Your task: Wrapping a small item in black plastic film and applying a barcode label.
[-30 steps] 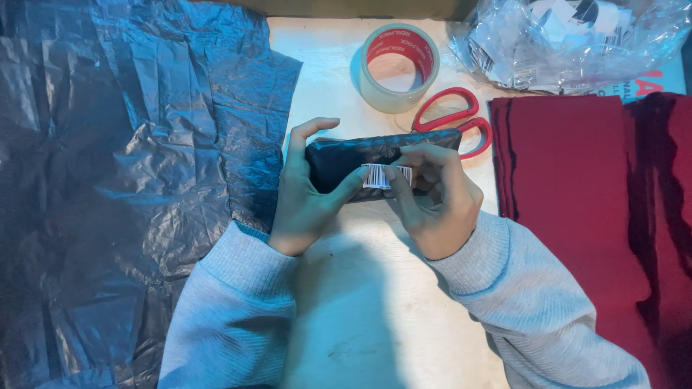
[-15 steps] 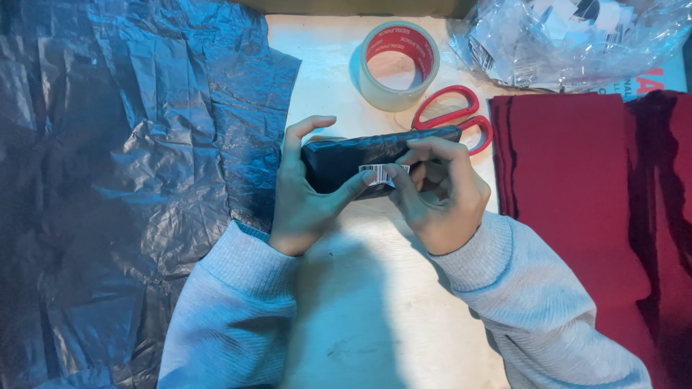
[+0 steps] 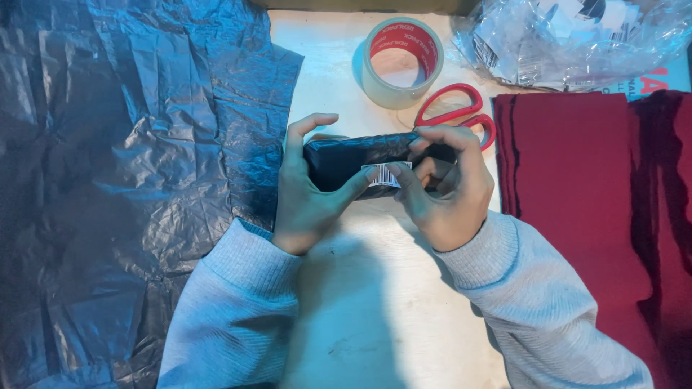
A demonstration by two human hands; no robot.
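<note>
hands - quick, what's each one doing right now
Left hand: closed on the left end of the black wrapped package, thumb by the white barcode label.
Right hand: closed on the package's right end, thumb on the label.

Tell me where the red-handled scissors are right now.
In the head view, the red-handled scissors lie on the table's far side, between the tape roll and red cloth, just beyond the right hand.
</note>
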